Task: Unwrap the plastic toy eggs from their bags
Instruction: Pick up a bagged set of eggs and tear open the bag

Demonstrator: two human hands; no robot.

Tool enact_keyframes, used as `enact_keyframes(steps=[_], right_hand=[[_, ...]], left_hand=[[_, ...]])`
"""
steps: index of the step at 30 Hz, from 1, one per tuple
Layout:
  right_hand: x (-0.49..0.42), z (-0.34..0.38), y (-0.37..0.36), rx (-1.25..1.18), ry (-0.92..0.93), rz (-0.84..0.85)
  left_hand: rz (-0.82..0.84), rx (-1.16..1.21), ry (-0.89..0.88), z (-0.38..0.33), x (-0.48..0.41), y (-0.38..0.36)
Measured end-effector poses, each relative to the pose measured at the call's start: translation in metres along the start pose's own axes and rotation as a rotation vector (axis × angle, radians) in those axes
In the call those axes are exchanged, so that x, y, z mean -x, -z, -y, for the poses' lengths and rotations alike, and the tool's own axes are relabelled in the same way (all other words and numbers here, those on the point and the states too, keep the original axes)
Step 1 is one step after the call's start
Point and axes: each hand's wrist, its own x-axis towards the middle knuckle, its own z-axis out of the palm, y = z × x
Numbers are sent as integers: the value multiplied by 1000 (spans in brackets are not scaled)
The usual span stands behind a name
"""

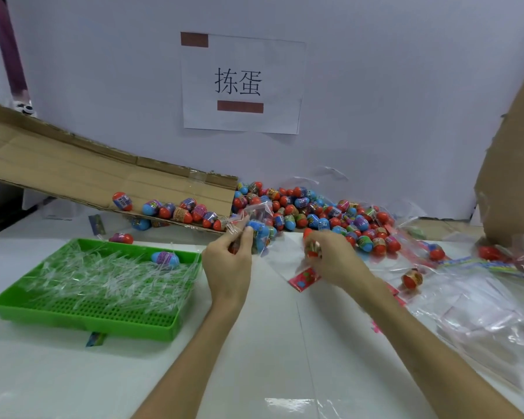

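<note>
While the left hand pinches a clear bag with a blue egg inside it, the right hand curls its fingers round a red-topped egg just beside it. The two hands are near each other but apart, over a white table. Behind them a big pile of eggs, red, blue, green and purple, lies along the foot of the wall. More of them rest on a tilted cardboard flap at the left. To the left of the left hand sits a green tray heaped with clear plastic strips; one blue egg with a purple label lies on top of the strips near the tray's far edge. A small red packet lies on the table under the right hand, and a lone egg sits further right. Flat empty bags are spread over the right side of the table, near a cardboard box. A paper sign hangs on the wall.
</note>
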Motion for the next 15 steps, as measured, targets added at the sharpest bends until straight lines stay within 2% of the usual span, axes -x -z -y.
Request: enact_keyframes(steps=[1,3,5,7,9,11,13,15], right_hand=[[-8,4,5,9,1,-19],[-15,18,9,-59,56,-164],[-10,39,4,-334,206,-291],[-1,61,-4,-589,342,-184],[4,76,-12,-691,372,-44],[2,77,-18,-832,346,15],[-1,69,-25,-1006,302,3],[-1,62,-34,-1009,243,-111]], left_hand=[[1,8,5,0,0,0],[-3,28,12,-1,-1,-1],[-5,25,-14,-3,1,0],[49,43,-54,-6,2,2],[169,102,-49,-6,0,3],[307,198,-7,-8,0,2],[415,344,50,-9,1,0],[465,458,112,-9,0,-1]])
